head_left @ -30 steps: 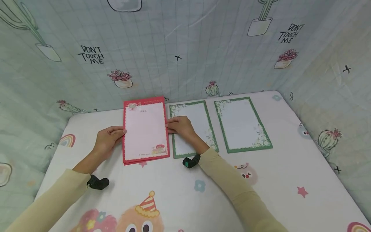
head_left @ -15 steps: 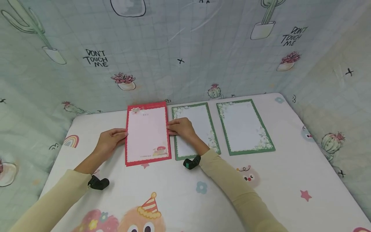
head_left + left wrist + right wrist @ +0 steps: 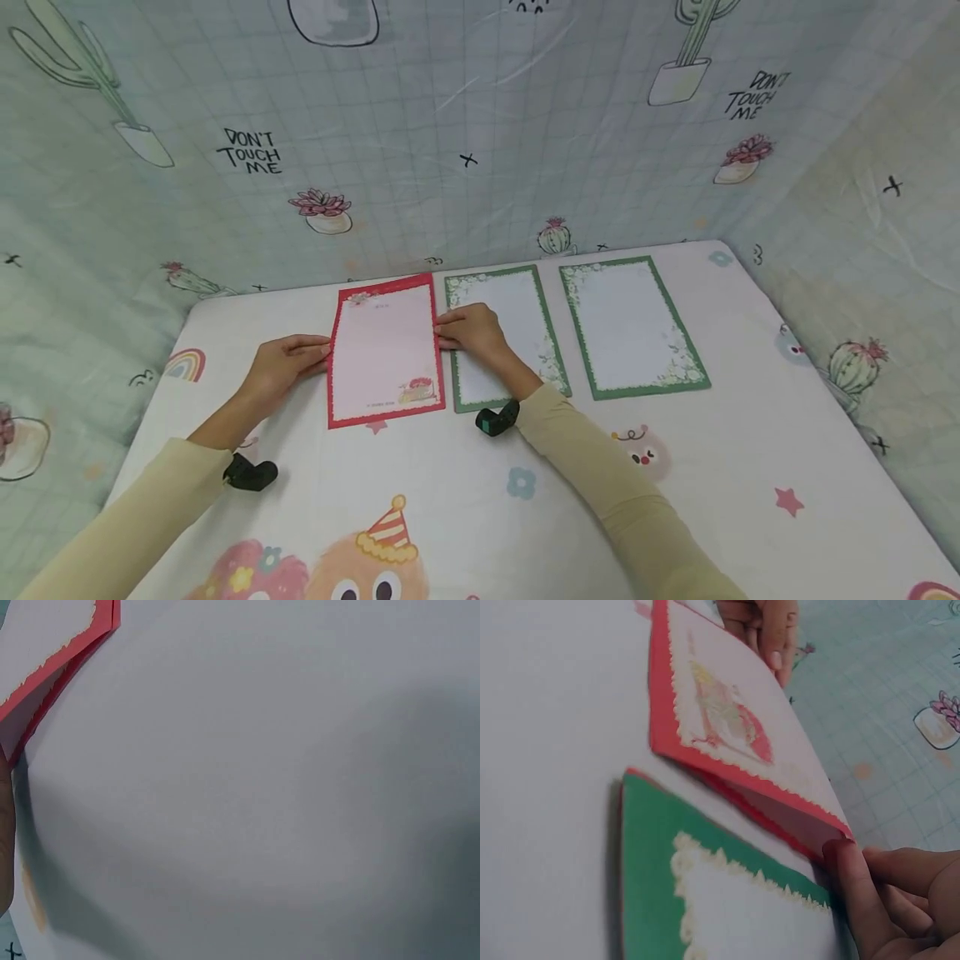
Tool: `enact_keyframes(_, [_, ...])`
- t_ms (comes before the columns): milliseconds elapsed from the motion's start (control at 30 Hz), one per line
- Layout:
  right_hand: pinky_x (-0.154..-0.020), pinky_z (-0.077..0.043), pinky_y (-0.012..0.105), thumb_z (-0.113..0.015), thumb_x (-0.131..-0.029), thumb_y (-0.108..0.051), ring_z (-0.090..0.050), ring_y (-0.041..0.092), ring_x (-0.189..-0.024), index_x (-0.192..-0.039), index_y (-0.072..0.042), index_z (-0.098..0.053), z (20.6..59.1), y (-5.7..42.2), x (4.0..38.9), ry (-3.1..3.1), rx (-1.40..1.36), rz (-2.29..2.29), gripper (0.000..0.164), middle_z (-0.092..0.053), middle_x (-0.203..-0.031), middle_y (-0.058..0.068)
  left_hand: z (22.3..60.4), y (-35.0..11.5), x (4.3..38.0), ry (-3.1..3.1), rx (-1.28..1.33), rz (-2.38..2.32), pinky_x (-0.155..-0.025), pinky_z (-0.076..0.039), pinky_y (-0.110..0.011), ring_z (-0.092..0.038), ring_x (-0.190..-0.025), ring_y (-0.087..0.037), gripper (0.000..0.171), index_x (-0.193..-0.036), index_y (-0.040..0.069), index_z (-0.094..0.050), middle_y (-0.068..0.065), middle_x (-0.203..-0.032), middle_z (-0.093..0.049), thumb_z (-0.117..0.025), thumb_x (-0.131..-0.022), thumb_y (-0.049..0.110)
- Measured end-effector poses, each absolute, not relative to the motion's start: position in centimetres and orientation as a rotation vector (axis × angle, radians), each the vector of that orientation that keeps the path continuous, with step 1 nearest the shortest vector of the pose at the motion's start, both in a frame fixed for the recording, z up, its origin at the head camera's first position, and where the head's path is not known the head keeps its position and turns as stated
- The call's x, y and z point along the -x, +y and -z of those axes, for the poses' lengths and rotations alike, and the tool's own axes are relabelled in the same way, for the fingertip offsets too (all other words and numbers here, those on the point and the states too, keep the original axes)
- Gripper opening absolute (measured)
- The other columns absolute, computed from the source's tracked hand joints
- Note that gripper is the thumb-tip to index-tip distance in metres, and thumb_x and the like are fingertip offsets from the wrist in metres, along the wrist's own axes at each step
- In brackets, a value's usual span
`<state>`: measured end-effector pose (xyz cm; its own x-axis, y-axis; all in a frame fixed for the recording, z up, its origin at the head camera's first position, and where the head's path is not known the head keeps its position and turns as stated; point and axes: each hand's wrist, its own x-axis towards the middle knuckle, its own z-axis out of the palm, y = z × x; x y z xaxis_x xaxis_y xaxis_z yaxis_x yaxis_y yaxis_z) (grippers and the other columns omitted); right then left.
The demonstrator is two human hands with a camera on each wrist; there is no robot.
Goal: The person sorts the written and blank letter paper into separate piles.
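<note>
Red-bordered sheets of letter paper [image 3: 386, 358] lie at the left of the table, one over another. My left hand [image 3: 281, 367] pinches their left edge; in the left wrist view only a finger [image 3: 6, 840] shows at the frame's edge. On the opposite side my right hand [image 3: 476, 333] grips the right edge, thumb on top. The right wrist view shows the red top sheet [image 3: 795, 750] bowed up, with a gap between it and the sheet below. Under my right wrist lies a green-bordered sheet [image 3: 517, 304], partly covered by that hand.
A second green-bordered sheet [image 3: 633, 325] lies farther right. The table's white cloth [image 3: 570, 533] has printed cartoon figures. A patterned curtain [image 3: 420, 100] hangs behind the table's back edge, and more fabric stands at both sides.
The red sheets' top edge has come down and tilted, and their bottom edges now line up where a lower sheet stuck out before. Both hands keep their grip; the view shifted slightly.
</note>
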<state>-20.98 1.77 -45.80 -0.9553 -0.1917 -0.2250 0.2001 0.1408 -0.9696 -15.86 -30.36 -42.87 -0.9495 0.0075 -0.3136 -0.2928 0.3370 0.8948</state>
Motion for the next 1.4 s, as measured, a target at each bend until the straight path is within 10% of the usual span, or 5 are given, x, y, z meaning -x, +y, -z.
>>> enact_keyframes(1000, [-0.068, -0.060, 0.021, -0.072, -0.095, -0.012, -0.076, 0.015, -0.076, -0.119, 0.005, -0.071, 44.3, 0.9, 21.6, 2.343, 0.205, 1.520, 0.029, -0.075, -0.103, 0.014, 42.8, -30.4, 16.5, 2.432, 0.224, -1.399, -0.087, -0.056, -0.017, -0.066, -0.093, 0.003, 0.055, -0.144, -0.001, -0.051, -0.020, -0.137, -0.055, -0.064, -0.102, 0.032])
enact_keyframes(1400, [-0.068, -0.057, 0.017, -0.068, -0.098, -0.015, -0.074, 0.013, -0.076, -0.121, 0.002, -0.071, 42.6, 1.6, 21.2, 2.463, 0.225, 1.262, 0.029, -0.074, -0.104, 0.011, 43.6, -30.0, 16.5, 2.503, 0.216, -1.330, -0.079, -0.056, -0.013, -0.067, -0.085, -0.001, 0.052, -0.141, -0.001, -0.055, -0.001, -0.106, -0.072, -0.065, -0.101, 0.030])
